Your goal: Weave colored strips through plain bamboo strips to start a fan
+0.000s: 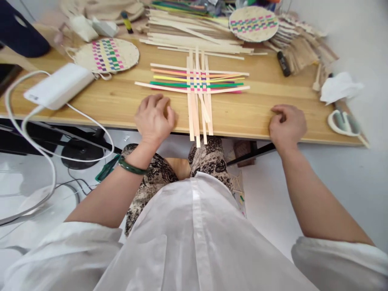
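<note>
A started weave of flat strips (198, 81) lies on the table: pale strips run toward me, crossed by pale, orange, yellow, purple, green and pink ones. Several pale ends hang over the front edge. Left of it, my left hand (155, 117) rests on the tabletop, fingers bent but apart, holding nothing. A dark green bangle (131, 166) circles that wrist. Well to the right, my right hand (287, 123) lies at the table's edge, loosely curled into a fist with nothing seen in it. Neither hand touches the weave.
Loose pale strips (194, 34) lie behind the weave. Two oval woven pieces (106, 55) (254, 24) flank them. A white power adapter (59, 86) with looping cable sits left; white-handled scissors (344, 122), crumpled tissue (339, 88) and a black marker (283, 64) are right.
</note>
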Demonstrator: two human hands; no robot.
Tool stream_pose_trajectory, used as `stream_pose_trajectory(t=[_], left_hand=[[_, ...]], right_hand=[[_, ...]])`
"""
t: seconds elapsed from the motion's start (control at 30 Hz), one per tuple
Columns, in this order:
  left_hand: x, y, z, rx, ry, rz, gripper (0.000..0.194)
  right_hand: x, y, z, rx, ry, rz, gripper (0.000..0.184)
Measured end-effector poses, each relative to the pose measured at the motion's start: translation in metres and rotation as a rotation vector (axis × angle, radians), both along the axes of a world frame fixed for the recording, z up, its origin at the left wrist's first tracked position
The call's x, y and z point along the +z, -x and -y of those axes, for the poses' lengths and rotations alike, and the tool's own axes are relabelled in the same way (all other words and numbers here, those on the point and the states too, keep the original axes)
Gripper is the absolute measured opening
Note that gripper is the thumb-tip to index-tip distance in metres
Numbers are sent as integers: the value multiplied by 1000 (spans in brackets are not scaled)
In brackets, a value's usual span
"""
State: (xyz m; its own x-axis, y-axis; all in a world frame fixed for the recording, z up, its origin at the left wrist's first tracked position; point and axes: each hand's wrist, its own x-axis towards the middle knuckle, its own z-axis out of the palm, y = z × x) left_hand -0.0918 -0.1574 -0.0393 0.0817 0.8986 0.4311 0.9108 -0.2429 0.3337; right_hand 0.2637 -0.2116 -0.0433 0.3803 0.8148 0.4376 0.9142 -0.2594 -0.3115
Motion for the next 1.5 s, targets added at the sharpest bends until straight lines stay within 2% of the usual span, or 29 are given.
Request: stream_pose_trajectory(t=[0.2,0.47,0.67,1.0,1.3,1.5], left_hand=[[-5,3,-3,-32,-81,-5,36],[-4,2,-2,-14,-82,-16,37],[3,0,3,8,-2,-47,41],[12,-2,7,29,47,-117,46],[15,-3,8,32,93,-133,48],[29,-1,5,-33,247,-149,55]], right_hand=[[5,5,2,-17,1,-40,35],[3,8,-1,-71,-2,-1,33],[4,9,1,-48,-22,-31,31],[7,11,2,-28,4,-96,32],[6,10,0,-10,14,-142,33],[3,6,-2,13,-7,-193,31]])
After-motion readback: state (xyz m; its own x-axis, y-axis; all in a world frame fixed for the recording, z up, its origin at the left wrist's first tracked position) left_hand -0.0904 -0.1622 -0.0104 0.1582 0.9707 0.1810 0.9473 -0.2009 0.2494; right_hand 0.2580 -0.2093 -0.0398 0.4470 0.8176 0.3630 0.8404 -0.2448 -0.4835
